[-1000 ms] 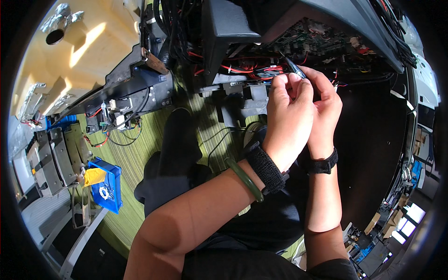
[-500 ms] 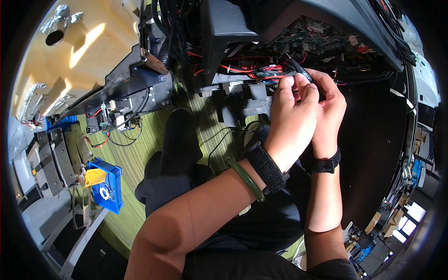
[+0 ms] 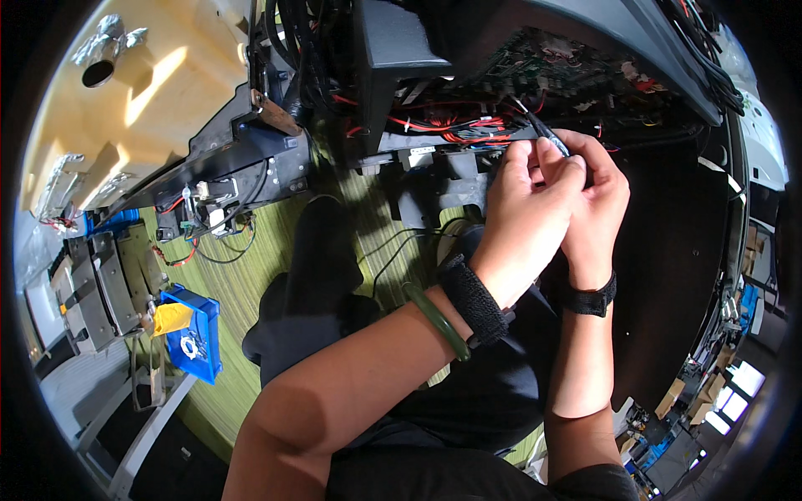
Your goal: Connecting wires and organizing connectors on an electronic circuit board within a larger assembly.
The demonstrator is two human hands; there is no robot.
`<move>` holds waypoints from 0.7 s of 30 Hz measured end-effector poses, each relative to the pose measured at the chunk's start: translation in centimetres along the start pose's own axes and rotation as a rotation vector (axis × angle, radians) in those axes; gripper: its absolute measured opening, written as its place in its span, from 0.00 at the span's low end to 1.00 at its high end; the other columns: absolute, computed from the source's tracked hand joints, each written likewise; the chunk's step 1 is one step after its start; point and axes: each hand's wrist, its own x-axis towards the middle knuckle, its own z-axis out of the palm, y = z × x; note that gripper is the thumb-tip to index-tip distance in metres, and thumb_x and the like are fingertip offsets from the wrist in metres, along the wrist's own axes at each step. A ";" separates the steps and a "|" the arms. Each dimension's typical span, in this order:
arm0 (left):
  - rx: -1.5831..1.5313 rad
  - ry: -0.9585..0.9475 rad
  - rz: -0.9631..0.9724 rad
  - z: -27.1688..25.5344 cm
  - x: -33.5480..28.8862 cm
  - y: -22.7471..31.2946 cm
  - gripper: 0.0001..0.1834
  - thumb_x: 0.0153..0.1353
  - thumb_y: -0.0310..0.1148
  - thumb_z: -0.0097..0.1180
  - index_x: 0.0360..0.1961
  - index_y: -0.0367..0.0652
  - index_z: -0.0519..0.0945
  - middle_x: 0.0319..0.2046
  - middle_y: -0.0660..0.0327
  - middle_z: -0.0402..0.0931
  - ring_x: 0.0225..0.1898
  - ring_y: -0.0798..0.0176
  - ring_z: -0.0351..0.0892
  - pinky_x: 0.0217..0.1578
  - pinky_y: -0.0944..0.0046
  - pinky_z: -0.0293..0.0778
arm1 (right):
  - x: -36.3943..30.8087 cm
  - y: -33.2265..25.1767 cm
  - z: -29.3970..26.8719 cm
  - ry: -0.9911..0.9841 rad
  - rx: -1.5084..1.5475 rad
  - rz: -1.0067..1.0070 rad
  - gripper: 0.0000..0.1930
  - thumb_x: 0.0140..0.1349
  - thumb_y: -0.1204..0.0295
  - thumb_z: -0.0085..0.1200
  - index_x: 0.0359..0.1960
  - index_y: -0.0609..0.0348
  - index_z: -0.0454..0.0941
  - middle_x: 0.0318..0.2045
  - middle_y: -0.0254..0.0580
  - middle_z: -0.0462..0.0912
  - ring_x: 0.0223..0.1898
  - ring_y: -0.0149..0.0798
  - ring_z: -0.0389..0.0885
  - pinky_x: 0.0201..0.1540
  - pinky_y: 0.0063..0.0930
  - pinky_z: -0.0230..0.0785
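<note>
My right hand (image 3: 597, 188) is closed round a slim black pointed tool (image 3: 543, 129), which looks like tweezers. Its light tip points up and left into the dark opening, close to the red and black wires (image 3: 480, 129). My left hand (image 3: 530, 213) presses against the right one. Its thumb and fingers are pinched together beside the tool, and what they hold is hidden. Above both hands, a circuit board (image 3: 547, 63) crowded with small parts shows under the dark grey housing (image 3: 409, 37).
A cream moulded panel (image 3: 159, 75) with foil patches stands at upper left, above a dark metal bracket (image 3: 276, 163) with loose wiring. A blue bin (image 3: 205, 334) holds a yellow packet and a white ring. Black cables (image 3: 401, 250) lie across the green striped floor (image 3: 271, 225).
My right hand has shifted slightly right and down, so more of the tool's length shows. The left hand stays almost in place, still pinched beside it.
</note>
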 end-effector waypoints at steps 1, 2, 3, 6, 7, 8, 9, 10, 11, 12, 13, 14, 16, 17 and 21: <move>0.031 0.001 -0.001 0.1 -0.1 0.1 0.08 0.63 0.31 0.56 0.40 0.43 0.71 0.35 0.71 0.70 0.38 0.78 0.68 0.42 0.75 0.65 | -0.1 -0.2 -0.1 -0.005 0.013 0.017 0.10 0.57 0.72 0.60 0.37 0.66 0.81 0.29 0.41 0.83 0.31 0.26 0.79 0.35 0.20 0.69; 0.062 0.002 -0.002 0.2 -0.1 0.2 0.08 0.62 0.30 0.56 0.39 0.44 0.71 0.35 0.71 0.69 0.38 0.78 0.68 0.42 0.75 0.65 | 0.0 0.1 0.1 0.025 0.014 -0.024 0.10 0.58 0.71 0.60 0.37 0.65 0.81 0.27 0.40 0.83 0.30 0.25 0.78 0.34 0.20 0.69; 0.053 -0.006 0.011 0.1 -0.1 0.1 0.08 0.62 0.30 0.56 0.39 0.44 0.71 0.35 0.71 0.69 0.38 0.78 0.68 0.42 0.74 0.65 | 0.1 0.2 0.2 0.036 0.003 -0.040 0.10 0.58 0.71 0.60 0.37 0.65 0.81 0.27 0.40 0.83 0.29 0.25 0.78 0.34 0.20 0.69; 0.045 -0.009 0.027 -0.1 0.0 0.1 0.09 0.61 0.29 0.57 0.40 0.43 0.71 0.35 0.71 0.69 0.38 0.78 0.68 0.42 0.74 0.66 | 0.3 0.6 0.6 0.061 -0.044 -0.080 0.10 0.59 0.70 0.60 0.37 0.64 0.81 0.25 0.39 0.82 0.27 0.26 0.78 0.31 0.20 0.69; 0.055 0.004 0.014 0.2 -0.1 0.4 0.09 0.61 0.29 0.57 0.40 0.44 0.71 0.35 0.71 0.69 0.38 0.78 0.68 0.42 0.74 0.66 | 0.3 0.5 0.6 0.055 -0.020 -0.052 0.10 0.59 0.70 0.60 0.37 0.64 0.81 0.25 0.39 0.82 0.27 0.26 0.79 0.31 0.20 0.70; 0.066 0.016 0.002 0.3 -0.2 0.5 0.09 0.61 0.29 0.57 0.40 0.44 0.70 0.34 0.71 0.69 0.38 0.78 0.68 0.42 0.74 0.66 | 0.3 0.4 0.6 0.049 0.005 -0.024 0.10 0.59 0.70 0.60 0.38 0.64 0.81 0.25 0.39 0.83 0.27 0.26 0.79 0.31 0.20 0.70; 0.067 0.015 -0.006 0.3 -0.2 0.5 0.09 0.61 0.29 0.57 0.40 0.44 0.70 0.34 0.71 0.69 0.37 0.78 0.68 0.42 0.73 0.66 | 0.2 0.3 0.6 0.043 0.030 0.004 0.10 0.59 0.70 0.60 0.38 0.64 0.81 0.26 0.40 0.83 0.27 0.26 0.79 0.31 0.20 0.70; 0.067 0.013 -0.015 0.2 -0.2 0.3 0.10 0.61 0.29 0.57 0.41 0.43 0.70 0.35 0.71 0.69 0.37 0.78 0.68 0.42 0.73 0.66 | 0.2 0.3 0.6 0.025 0.022 0.018 0.10 0.59 0.69 0.60 0.38 0.63 0.81 0.26 0.40 0.83 0.27 0.26 0.79 0.31 0.20 0.70; 0.068 0.011 -0.024 0.1 -0.1 0.2 0.10 0.60 0.28 0.57 0.41 0.43 0.70 0.35 0.71 0.69 0.37 0.78 0.68 0.42 0.73 0.66 | 0.2 0.4 0.6 0.007 0.014 0.033 0.11 0.59 0.69 0.60 0.39 0.63 0.80 0.26 0.40 0.83 0.27 0.26 0.79 0.31 0.20 0.70; 0.060 0.005 -0.019 0.0 -0.1 0.1 0.11 0.60 0.28 0.57 0.42 0.43 0.70 0.35 0.71 0.69 0.37 0.78 0.68 0.42 0.73 0.67 | 0.2 0.5 0.5 -0.010 0.006 0.048 0.11 0.59 0.69 0.60 0.39 0.63 0.80 0.26 0.40 0.83 0.27 0.26 0.79 0.30 0.20 0.70; 0.053 -0.002 -0.012 0.0 -0.2 0.1 0.11 0.60 0.28 0.57 0.42 0.43 0.70 0.35 0.70 0.70 0.37 0.78 0.68 0.42 0.73 0.67 | 0.2 0.3 0.5 0.004 -0.006 0.020 0.11 0.59 0.69 0.60 0.39 0.63 0.80 0.26 0.40 0.83 0.27 0.26 0.79 0.31 0.20 0.71; 0.045 -0.009 -0.005 -0.1 -0.2 0.0 0.12 0.60 0.28 0.58 0.43 0.43 0.70 0.35 0.70 0.70 0.38 0.78 0.69 0.42 0.73 0.67 | 0.1 0.1 0.4 0.019 -0.017 -0.009 0.11 0.59 0.69 0.60 0.40 0.63 0.79 0.27 0.41 0.83 0.27 0.26 0.79 0.31 0.21 0.71; 0.025 -0.058 0.026 -0.4 0.1 -0.1 0.13 0.59 0.28 0.58 0.44 0.42 0.70 0.36 0.70 0.70 0.38 0.77 0.69 0.42 0.72 0.68 | 0.1 0.3 0.4 0.038 0.019 -0.084 0.12 0.58 0.70 0.62 0.40 0.63 0.78 0.28 0.42 0.83 0.29 0.25 0.79 0.32 0.21 0.71; 0.015 -0.081 0.042 -0.4 0.2 -0.1 0.14 0.59 0.28 0.58 0.44 0.42 0.70 0.36 0.69 0.70 0.38 0.77 0.69 0.43 0.72 0.68 | 0.1 0.4 0.3 0.050 0.030 -0.118 0.12 0.57 0.70 0.62 0.40 0.63 0.78 0.28 0.42 0.83 0.30 0.26 0.80 0.32 0.21 0.71; 0.016 -0.054 0.050 0.0 0.0 -0.1 0.15 0.58 0.27 0.59 0.45 0.42 0.69 0.36 0.69 0.70 0.38 0.76 0.69 0.43 0.72 0.68 | 0.0 0.1 0.6 0.098 0.035 -0.140 0.12 0.57 0.71 0.63 0.40 0.62 0.79 0.29 0.41 0.84 0.31 0.26 0.79 0.33 0.21 0.71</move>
